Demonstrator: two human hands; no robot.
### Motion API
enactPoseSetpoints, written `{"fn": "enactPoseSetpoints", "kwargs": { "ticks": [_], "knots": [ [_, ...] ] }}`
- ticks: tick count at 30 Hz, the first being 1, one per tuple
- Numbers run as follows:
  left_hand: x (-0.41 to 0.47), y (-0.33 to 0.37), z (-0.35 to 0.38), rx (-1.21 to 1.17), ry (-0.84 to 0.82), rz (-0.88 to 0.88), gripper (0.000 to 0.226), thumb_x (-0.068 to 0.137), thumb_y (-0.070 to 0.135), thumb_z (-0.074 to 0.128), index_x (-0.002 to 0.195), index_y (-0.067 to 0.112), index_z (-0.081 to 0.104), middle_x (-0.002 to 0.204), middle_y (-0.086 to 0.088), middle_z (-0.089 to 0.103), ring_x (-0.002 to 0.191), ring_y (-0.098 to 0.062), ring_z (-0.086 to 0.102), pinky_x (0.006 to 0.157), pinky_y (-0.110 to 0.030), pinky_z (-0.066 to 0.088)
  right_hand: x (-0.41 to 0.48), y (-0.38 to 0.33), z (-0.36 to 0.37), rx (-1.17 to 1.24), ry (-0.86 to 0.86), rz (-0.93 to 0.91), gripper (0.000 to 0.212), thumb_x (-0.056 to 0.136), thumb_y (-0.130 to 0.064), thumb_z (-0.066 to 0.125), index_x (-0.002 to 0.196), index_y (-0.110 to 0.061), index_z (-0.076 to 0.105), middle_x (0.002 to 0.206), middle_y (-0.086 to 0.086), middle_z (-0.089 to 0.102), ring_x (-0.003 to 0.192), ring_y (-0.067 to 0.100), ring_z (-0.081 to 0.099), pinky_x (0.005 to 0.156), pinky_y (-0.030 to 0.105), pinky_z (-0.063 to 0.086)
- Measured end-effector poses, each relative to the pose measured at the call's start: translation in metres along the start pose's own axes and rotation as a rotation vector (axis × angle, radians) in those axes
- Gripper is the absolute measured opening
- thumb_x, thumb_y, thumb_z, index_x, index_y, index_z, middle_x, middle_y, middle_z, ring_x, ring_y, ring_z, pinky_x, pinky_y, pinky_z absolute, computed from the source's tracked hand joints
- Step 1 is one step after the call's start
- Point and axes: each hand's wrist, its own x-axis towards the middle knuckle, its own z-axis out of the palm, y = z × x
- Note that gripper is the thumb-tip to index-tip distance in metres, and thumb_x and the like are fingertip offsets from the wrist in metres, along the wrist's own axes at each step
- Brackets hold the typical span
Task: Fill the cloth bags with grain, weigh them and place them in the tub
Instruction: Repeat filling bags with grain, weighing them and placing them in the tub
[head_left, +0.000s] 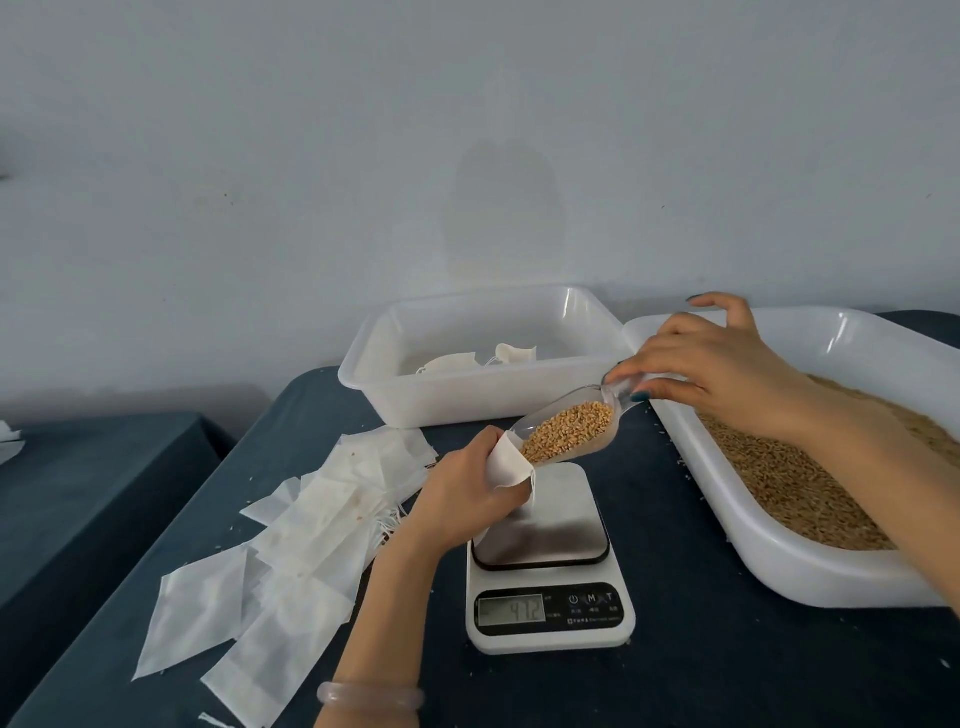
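Note:
My left hand (467, 493) grips a small white cloth bag (509, 464) by its open mouth, just above the steel plate of a white kitchen scale (545, 566) whose display reads 472. My right hand (711, 364) pinches the handle of a clear plastic scoop (571, 426) full of golden grain, tilted with its tip at the bag's mouth. On the right stands a large white tub (810, 566) that holds loose grain (795, 483). A second white tub (467, 395) at the back holds a few cloth bags (452, 362).
A heap of flat empty cloth bags (291, 545) lies left of the scale on the dark blue table cloth (701, 675). Stray grains dot the cloth beside the grain tub. Another blue-covered table (78, 483) stands at the far left, and a pale wall rises behind.

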Motion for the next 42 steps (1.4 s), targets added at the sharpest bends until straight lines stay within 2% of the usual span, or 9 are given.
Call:
{"fn": "enactPoseSetpoints", "kwargs": {
  "ticks": [5,10,15,23,28,32,35,40,42],
  "knots": [
    [0.0,0.006,0.003,0.056,0.009,0.042,0.037,0.082,0.043,0.065,0.108,0.027,0.045,0.098,0.005,0.066,0.084,-0.015,0.064,0.072,-0.039,0.056,0.002,-0.007,-0.006,-0.014,0.036,-0.03,0.038,0.089,-0.053,0.039,0.116,-0.048,0.065,0.097,-0.032,0.06,0.097,0.006,0.051,0.106,0.043,0.013],
    [0.0,0.007,0.004,0.073,0.008,0.047,0.039,0.084,0.037,0.068,0.111,0.025,0.044,0.102,0.002,0.065,0.088,-0.019,0.064,0.074,-0.043,0.056,0.011,-0.012,-0.015,-0.097,0.087,-0.099,0.035,0.089,-0.05,0.043,0.112,-0.045,0.068,0.091,-0.024,0.062,0.093,0.01,0.053,0.102,0.046,0.017],
    [-0.001,0.006,0.002,0.047,0.018,0.063,0.036,0.083,0.037,0.067,0.107,0.023,0.044,0.098,0.002,0.065,0.085,-0.018,0.063,0.072,-0.044,0.055,0.017,-0.018,-0.022,-0.138,0.102,-0.119,0.04,0.089,-0.051,0.039,0.11,-0.041,0.071,0.09,-0.018,0.066,0.094,0.015,0.057,0.1,0.047,0.019],
    [-0.002,0.007,0.001,-0.038,0.012,0.033,0.047,0.075,0.05,0.058,0.114,0.03,0.045,0.102,0.012,0.063,0.086,-0.003,0.061,0.07,-0.032,0.054,0.016,-0.017,-0.029,-0.166,0.092,-0.097,0.04,0.093,-0.057,0.037,0.113,-0.044,0.068,0.092,-0.02,0.064,0.096,0.013,0.054,0.101,0.047,0.018],
    [-0.002,0.006,0.001,-0.061,0.008,0.025,0.044,0.074,0.052,0.056,0.113,0.038,0.04,0.099,0.016,0.061,0.088,-0.002,0.06,0.075,-0.035,0.056,0.015,-0.018,-0.034,-0.203,0.094,-0.098,0.034,0.088,-0.048,0.047,0.114,-0.043,0.069,0.092,-0.019,0.065,0.095,0.015,0.054,0.1,0.049,0.019],
    [-0.001,0.006,0.002,-0.061,0.006,0.024,0.043,0.074,0.053,0.055,0.112,0.038,0.04,0.101,0.012,0.063,0.085,-0.005,0.061,0.069,-0.031,0.053,0.017,-0.019,-0.036,-0.215,0.1,-0.103,0.033,0.088,-0.045,0.05,0.114,-0.041,0.07,0.092,-0.018,0.065,0.094,0.016,0.055,0.1,0.05,0.02],
    [-0.001,0.007,0.001,-0.078,-0.004,0.022,0.043,0.074,0.053,0.054,0.112,0.04,0.039,0.101,0.014,0.062,0.084,-0.004,0.061,0.065,-0.023,0.05,0.017,-0.02,-0.036,-0.222,0.092,-0.105,0.035,0.088,-0.047,0.046,0.114,-0.04,0.07,0.092,-0.018,0.065,0.094,0.017,0.055,0.1,0.05,0.02],
    [-0.002,0.009,0.0,-0.09,-0.003,0.011,0.043,0.075,0.051,0.053,0.114,0.038,0.038,0.098,0.015,0.06,0.083,-0.003,0.06,0.063,-0.019,0.047,0.013,-0.015,-0.032,-0.224,0.095,-0.085,0.033,0.094,-0.053,0.044,0.114,-0.044,0.068,0.091,-0.021,0.063,0.092,0.014,0.053,0.099,0.046,0.019],
    [-0.002,0.01,-0.001,-0.095,-0.001,0.006,0.043,0.076,0.051,0.052,0.114,0.038,0.039,0.096,0.014,0.061,0.082,-0.004,0.06,0.062,-0.019,0.046,0.011,-0.011,-0.029,-0.202,0.078,-0.054,0.039,0.093,-0.057,0.034,0.114,-0.047,0.066,0.09,-0.023,0.061,0.092,0.011,0.052,0.099,0.044,0.018]
  ]
}}
